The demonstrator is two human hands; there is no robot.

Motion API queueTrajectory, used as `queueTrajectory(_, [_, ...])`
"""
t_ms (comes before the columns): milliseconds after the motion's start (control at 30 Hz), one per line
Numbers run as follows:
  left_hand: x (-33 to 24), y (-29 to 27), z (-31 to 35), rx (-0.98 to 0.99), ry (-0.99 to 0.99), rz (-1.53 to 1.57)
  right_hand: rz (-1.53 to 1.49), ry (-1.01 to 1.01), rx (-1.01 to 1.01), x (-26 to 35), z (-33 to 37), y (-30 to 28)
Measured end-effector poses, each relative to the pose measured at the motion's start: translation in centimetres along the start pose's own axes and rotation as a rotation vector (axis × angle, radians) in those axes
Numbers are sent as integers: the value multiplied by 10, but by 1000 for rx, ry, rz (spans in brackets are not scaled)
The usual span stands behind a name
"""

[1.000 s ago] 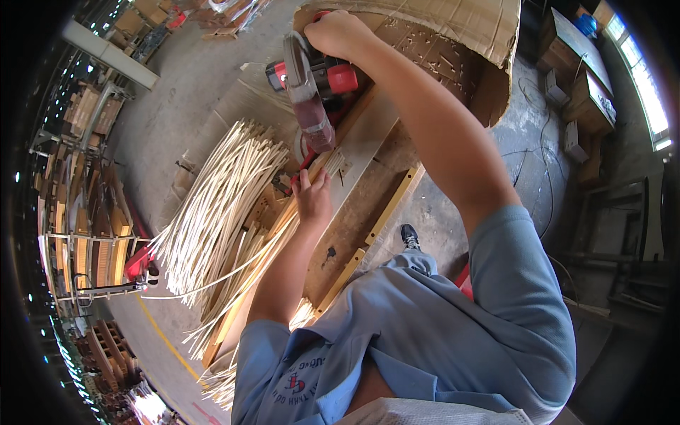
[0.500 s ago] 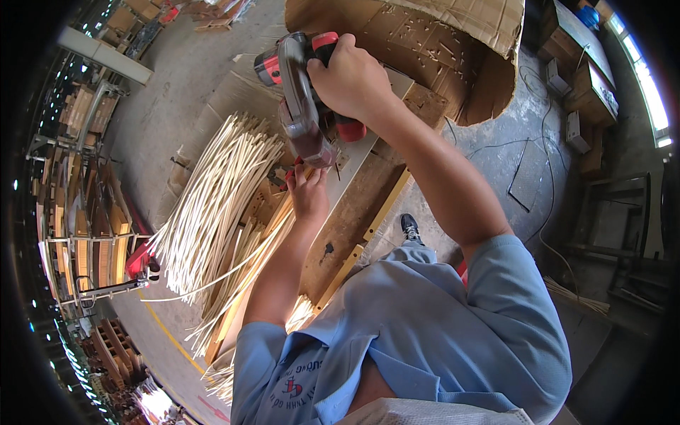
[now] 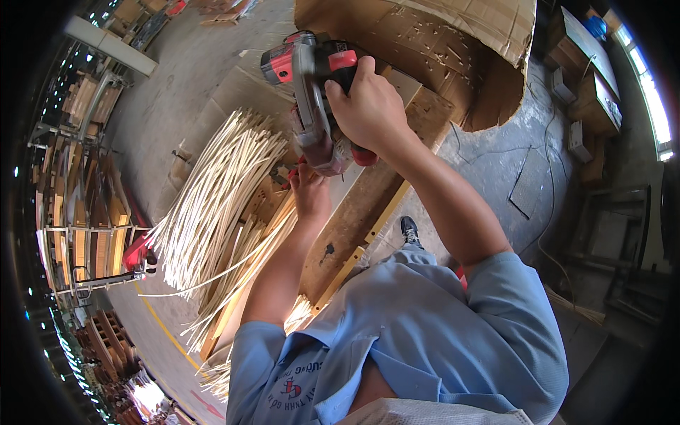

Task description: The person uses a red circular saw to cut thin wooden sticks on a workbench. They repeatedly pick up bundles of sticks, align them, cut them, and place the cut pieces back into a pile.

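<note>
My right hand [image 3: 372,106] is closed round the handle of a red and black miter saw [image 3: 304,92], at the top middle of the head view. The saw's grey guard and dusty lower end hang just above my left hand [image 3: 310,191]. My left hand's bent fingers hold thin wooden strips [image 3: 283,223] against the saw's base. The saw head partly covers those fingertips, and the blade's edge is hard to see. A big bundle of pale wooden strips [image 3: 219,191] lies to the left of my left forearm.
Behind the saw, an open cardboard box [image 3: 418,49] has small wood offcuts in it. The worn wooden bench [image 3: 340,234] runs beside my body. A rack of wooden parts [image 3: 85,219] stands at far left. Cables [image 3: 549,177] trail over the floor at right.
My right hand and the saw's handle have come slightly toward me and to the right, the saw head with them. My left hand stays at the saw's base. The view has shifted a little.
</note>
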State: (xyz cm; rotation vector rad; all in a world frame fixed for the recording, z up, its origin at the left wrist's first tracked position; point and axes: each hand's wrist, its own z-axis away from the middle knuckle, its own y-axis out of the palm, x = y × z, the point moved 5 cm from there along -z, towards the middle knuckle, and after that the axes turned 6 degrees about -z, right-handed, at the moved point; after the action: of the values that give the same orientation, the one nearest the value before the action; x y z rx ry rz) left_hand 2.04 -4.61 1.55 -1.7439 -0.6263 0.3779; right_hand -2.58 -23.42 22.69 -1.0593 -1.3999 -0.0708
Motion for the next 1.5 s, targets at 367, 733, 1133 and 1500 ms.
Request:
queueTrajectory(367, [1, -1, -1, -55, -6, -20, 11, -81, -74, -6, 18, 5])
queueTrajectory(733, [1, -5, 0, -29, -55, 114, -15, -33, -46, -14, 30, 8])
queueTrajectory(1133, [1, -7, 0, -54, -44, 96, -6, -72, -73, -16, 34, 10])
queueTrajectory(1500, [3, -4, 0, -123, -45, 138, -26, -69, -86, -20, 37, 13])
